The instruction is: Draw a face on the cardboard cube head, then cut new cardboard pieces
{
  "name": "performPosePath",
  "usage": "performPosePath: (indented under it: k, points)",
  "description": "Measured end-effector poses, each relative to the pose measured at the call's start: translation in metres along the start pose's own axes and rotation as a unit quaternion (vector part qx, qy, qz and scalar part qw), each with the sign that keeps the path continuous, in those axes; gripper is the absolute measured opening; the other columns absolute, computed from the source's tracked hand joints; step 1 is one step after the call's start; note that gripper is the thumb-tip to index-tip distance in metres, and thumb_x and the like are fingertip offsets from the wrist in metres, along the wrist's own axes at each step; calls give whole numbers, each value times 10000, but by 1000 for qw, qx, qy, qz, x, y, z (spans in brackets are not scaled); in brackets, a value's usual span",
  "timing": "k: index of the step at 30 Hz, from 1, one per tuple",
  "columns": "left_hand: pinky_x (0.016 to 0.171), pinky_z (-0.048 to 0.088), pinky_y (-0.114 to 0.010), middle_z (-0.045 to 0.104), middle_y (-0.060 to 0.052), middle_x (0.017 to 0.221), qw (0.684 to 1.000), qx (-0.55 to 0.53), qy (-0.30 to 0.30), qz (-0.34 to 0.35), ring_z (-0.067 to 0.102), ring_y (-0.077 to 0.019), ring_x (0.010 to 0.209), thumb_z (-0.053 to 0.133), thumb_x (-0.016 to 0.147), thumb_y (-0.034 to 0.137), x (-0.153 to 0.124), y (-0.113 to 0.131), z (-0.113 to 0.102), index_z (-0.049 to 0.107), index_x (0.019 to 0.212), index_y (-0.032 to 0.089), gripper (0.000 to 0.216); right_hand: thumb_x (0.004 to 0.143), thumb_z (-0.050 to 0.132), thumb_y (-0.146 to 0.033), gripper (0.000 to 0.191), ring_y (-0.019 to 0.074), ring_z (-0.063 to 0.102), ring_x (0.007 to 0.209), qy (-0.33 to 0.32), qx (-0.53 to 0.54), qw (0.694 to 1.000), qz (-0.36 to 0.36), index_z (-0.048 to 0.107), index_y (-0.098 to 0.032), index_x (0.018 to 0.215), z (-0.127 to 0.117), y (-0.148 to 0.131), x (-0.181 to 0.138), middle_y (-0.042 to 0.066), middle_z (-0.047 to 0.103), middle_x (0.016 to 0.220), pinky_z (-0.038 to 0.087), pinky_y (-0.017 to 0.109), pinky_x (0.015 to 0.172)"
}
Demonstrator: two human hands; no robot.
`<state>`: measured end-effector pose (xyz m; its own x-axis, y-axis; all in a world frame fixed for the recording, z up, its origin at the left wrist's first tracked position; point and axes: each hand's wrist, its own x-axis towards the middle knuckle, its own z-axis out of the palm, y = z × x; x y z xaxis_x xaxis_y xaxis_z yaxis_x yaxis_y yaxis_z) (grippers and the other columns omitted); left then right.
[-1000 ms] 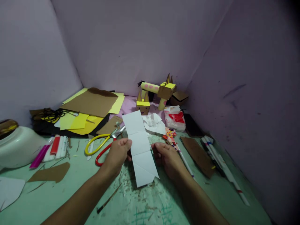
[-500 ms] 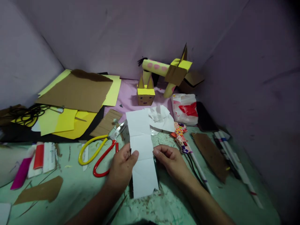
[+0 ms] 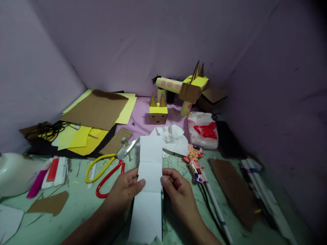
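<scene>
A long white paper strip (image 3: 150, 173) with crosswise creases is held up in the middle, its near end notched. My left hand (image 3: 125, 189) grips its left edge, thumb on the front face. On the opposite edge, my right hand (image 3: 177, 190) pinches the paper between thumb and fingers. Scissors (image 3: 119, 156) with one yellow and one red handle lie spread on the table just left of the strip. Behind the strip's far end is crumpled white paper (image 3: 175, 139).
A small cardboard head (image 3: 158, 117) with pointed ears stands behind, near a spotted cardboard animal (image 3: 190, 90). Stacked cardboard (image 3: 99, 109) and yellow paper (image 3: 79, 136) lie at left. A plastic packet (image 3: 203, 131), a cardboard piece (image 3: 232, 190) and markers (image 3: 263, 190) are at right.
The strip's near end has tilted toward me and now reaches the bottom of the view. Both hands keep their hold. The camera view has shifted, so the background sits lower.
</scene>
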<state>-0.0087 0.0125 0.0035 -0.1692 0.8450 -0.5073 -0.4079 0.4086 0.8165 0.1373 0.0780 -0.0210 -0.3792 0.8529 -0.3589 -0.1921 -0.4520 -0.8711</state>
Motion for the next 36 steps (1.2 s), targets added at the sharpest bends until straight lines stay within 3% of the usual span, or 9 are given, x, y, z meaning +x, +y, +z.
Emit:
performPosePath:
  k: [5, 8, 11, 16, 21, 25, 28, 33, 36]
  points:
    - [668, 539, -327, 766, -115, 802, 993, -17, -109, -33, 719, -270, 732, 828, 636, 275, 0, -12, -4, 713, 1081, 107, 489, 643, 829, -348, 382, 161, 646, 656, -10, 66, 998, -16, 683, -213, 969, -7, 2, 5, 3, 729, 743, 509, 280, 647]
    - [662, 529, -333, 749, -93, 724, 986, -21, -152, -57, 708, -265, 688, 826, 619, 307, 0, -18, -3, 728, 1021, 107, 459, 592, 835, -268, 385, 194, 683, 787, 15, 75, 997, -15, 682, -216, 941, -12, -1, 9, 29, 764, 879, 514, 307, 739]
    - [661, 522, -326, 743, -80, 725, 990, 4, -116, -85, 693, -232, 661, 806, 651, 314, -1, -16, -1, 720, 1002, 119, 411, 524, 798, -205, 319, 204, 669, 750, 40, 35, 998, -20, 702, -195, 827, -14, -7, 10, 19, 751, 776, 499, 303, 704]
    - [538, 453, -261, 700, -56, 627, 992, -9, -70, -107, 612, -164, 518, 810, 601, 286, 5, -16, -2, 714, 901, 105, 364, 582, 674, -163, 48, 134, 540, 553, -30, -120, 991, -55, 665, -173, 629, -13, -14, 5, -32, 614, 556, 400, 237, 531]
    - [516, 420, -240, 656, -38, 579, 990, -50, -62, -115, 570, -131, 487, 806, 537, 241, 8, -18, 0, 713, 779, 100, 295, 686, 620, -141, 131, 179, 669, 670, -110, -217, 963, -120, 727, -183, 748, -21, -12, 4, 30, 736, 716, 507, 280, 617]
    - [481, 371, -198, 623, -6, 577, 993, -21, -55, -103, 519, -96, 487, 802, 514, 230, 4, -6, 6, 710, 732, 115, 264, 700, 556, -29, 386, 216, 721, 954, -210, -280, 902, -253, 770, -245, 939, -35, -6, 7, 70, 777, 1001, 554, 375, 848]
    - [490, 371, -196, 654, -19, 628, 995, 6, -64, -80, 515, -99, 510, 806, 525, 284, 0, 0, 8, 725, 792, 114, 327, 704, 511, 6, 455, 216, 710, 1008, -226, -322, 866, -307, 773, -263, 961, -41, -5, 7, 76, 759, 1087, 553, 395, 863]
    - [621, 445, -238, 674, -8, 696, 990, 82, -114, 27, 572, -143, 629, 747, 665, 294, -3, -2, 7, 735, 912, 159, 282, 745, 511, -69, 300, 236, 693, 982, -157, -302, 897, -281, 752, -232, 817, -34, -14, -3, 77, 745, 1068, 525, 422, 852]
    - [621, 444, -256, 668, -8, 725, 976, 159, -128, 77, 593, -177, 697, 673, 765, 314, -9, 0, 5, 729, 969, 181, 250, 693, 721, -169, 357, 260, 660, 958, -143, -277, 920, -240, 715, -246, 1042, -27, -20, -10, 80, 723, 1071, 508, 424, 839]
